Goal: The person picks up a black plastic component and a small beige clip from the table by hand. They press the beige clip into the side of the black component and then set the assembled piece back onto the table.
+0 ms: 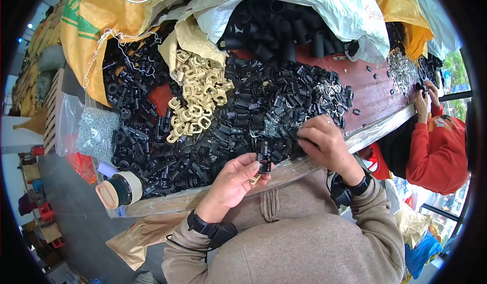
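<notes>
My left hand [234,178] pinches a small black plastic part [264,158] upright between thumb and fingers, just above the table's front edge. A bit of a cream plastic piece [254,180] shows below it by the fingertips. My right hand [324,143] is a little to the right, fingers curled together over the near side of a heap of black plastic parts [248,101]. Whatever lies between those fingertips is hidden. Small metal pieces [327,92] are mixed into the heap's right side. Cream plastic rings [195,106] spill from a sack left of the heap.
Black tubes [284,32] fill a white sack [314,2] at the back. A clear bag of small metal pieces [99,131] and a lidded jar [119,190] stand at the left. Far right, a person in red [436,152] works by metal parts [402,73].
</notes>
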Demonstrator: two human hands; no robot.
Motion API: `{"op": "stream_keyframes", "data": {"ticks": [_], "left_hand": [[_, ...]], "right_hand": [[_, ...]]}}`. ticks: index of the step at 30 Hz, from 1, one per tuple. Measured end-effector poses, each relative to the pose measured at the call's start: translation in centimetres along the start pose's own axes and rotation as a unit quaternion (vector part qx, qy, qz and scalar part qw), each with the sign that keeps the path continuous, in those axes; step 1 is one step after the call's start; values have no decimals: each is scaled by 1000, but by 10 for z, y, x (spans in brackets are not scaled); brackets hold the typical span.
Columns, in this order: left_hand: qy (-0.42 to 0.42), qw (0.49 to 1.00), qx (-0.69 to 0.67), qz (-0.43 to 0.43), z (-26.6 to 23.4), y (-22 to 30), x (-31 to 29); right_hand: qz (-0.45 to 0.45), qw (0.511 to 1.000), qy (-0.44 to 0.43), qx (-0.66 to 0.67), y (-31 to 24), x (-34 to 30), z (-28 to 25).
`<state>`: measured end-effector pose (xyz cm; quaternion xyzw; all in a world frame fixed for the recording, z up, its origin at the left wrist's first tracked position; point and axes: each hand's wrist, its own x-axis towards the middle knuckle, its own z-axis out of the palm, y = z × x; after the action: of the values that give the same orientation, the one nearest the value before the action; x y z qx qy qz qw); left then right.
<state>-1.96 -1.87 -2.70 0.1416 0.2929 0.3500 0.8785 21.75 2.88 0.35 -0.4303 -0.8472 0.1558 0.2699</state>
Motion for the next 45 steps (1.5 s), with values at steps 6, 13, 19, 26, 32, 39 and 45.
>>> {"op": "stream_keyframes", "data": {"ticks": [6, 13, 19, 26, 32, 39, 45], "left_hand": [[33, 995, -61, 68, -15, 8, -15], [33, 993, -75, 84, -18, 11, -24], [20, 994, -70, 84, -21, 7, -22], [23, 993, -73, 89, -13, 7, -16], [4, 995, -45, 85, 5, 11, -3], [-27, 997, -14, 74, 16, 11, 8], [-13, 996, 7, 88, 16, 7, 15]], "right_hand": [[-80, 995, -62, 12, -17, 21, 10], [-83, 991, -61, -86, -4, 42, 38], [-77, 991, -74, -83, 2, 41, 42], [79, 956, -101, 263, 4, 36, 33], [234, 771, -212, 553, -5, 26, 18], [251, 688, -268, 626, -7, 15, 19], [244, 725, -235, 600, -13, 13, 25]]}}
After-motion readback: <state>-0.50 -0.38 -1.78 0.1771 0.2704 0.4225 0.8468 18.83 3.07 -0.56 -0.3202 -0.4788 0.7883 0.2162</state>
